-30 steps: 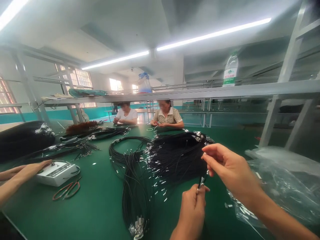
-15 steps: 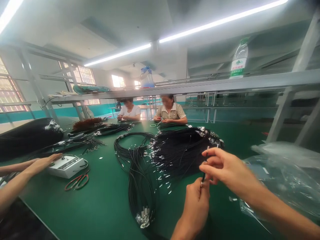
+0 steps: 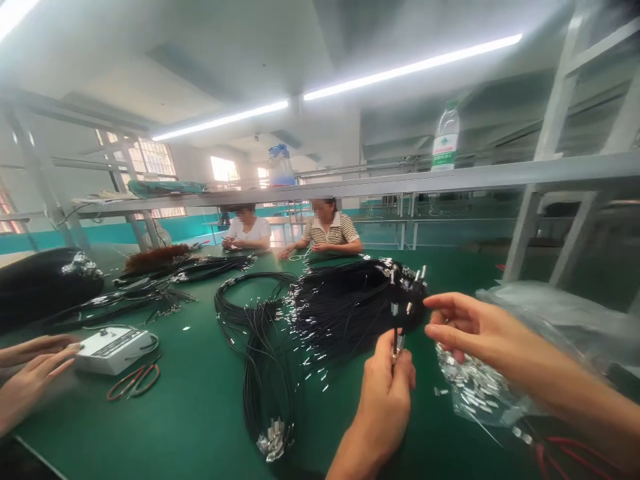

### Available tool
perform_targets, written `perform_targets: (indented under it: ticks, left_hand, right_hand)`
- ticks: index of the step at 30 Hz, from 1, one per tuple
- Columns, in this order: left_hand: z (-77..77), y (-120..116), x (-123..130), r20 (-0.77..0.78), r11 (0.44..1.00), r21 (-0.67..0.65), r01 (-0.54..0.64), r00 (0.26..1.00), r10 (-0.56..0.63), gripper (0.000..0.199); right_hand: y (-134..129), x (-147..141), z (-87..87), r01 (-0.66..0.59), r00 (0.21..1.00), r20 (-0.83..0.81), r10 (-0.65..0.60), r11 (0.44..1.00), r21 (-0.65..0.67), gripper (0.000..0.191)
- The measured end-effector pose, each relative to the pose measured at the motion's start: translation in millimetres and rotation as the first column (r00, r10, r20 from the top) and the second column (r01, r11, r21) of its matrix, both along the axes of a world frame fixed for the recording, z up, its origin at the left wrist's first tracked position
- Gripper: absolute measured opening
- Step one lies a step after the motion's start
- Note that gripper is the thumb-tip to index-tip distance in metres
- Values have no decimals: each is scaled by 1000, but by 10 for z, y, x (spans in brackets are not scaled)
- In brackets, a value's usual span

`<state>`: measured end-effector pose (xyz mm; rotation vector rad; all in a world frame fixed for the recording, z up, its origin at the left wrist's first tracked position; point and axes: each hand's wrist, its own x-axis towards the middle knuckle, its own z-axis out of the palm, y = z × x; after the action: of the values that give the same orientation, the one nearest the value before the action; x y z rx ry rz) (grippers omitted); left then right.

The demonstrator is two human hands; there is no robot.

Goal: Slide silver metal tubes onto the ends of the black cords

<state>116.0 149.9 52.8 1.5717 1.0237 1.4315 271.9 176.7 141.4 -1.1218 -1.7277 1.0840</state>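
Viewing the bench from my remote station, I find a co-worker's hands (image 3: 43, 380) beside a white box (image 3: 114, 360) at the left of the frame, with a red-handled tool (image 3: 131, 385) just to its right. At lower centre, a looped bundle of black cords (image 3: 257, 327) lies on the green table (image 3: 175, 433), its silver ends gathered towards the lower edge. At centre, a broad pile of black cords (image 3: 345, 307) spreads its metal tips outwards.

Right of centre, my left hand (image 3: 377, 400) has thumb and fingers clamped on a few slender black cords (image 3: 395, 331), which stand upright with silver pieces at their upper ends. Beside them, my right hand (image 3: 480, 327) holds its thumb and forefinger apart, with nothing visible between the tips. Below it, at lower right, a clear plastic bag (image 3: 515, 403) contains many loose silver pieces.

I judge the work partway along: the held cords already bear metal ends, whereas the loose pieces appear unused. Whether the pile is finished, I cannot tell.
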Motion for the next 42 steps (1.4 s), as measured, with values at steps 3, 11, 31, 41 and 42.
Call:
perform_targets:
  ticks: [3,11,31,41,42]
  left_hand:
    - [341,-121,77,53,993,12,117,992,-117,38]
    - [720,-396,218,40,970,13,243,969,-244,38]
    - [848,-815,88,29,955,-14,296,955,-296,17]
    - [839,-880,120,34,939,-17,344,939,-343,19]
    - [848,-892,124,30,941,-18,337,941,-337,19]
  right_hand:
    - [-91,158,207,-101,988,-111,111,991,88,62]
    - [-293,244,626,-149,921,-333,204,972,182,39]
    - [-633,115,753,-299,933,-84,349,885,357,46]
    - [-706,124,709,-360,903,-110,414,872,331,25]
    - [-713,121,713,-372,900,-103,423,870,323,22]
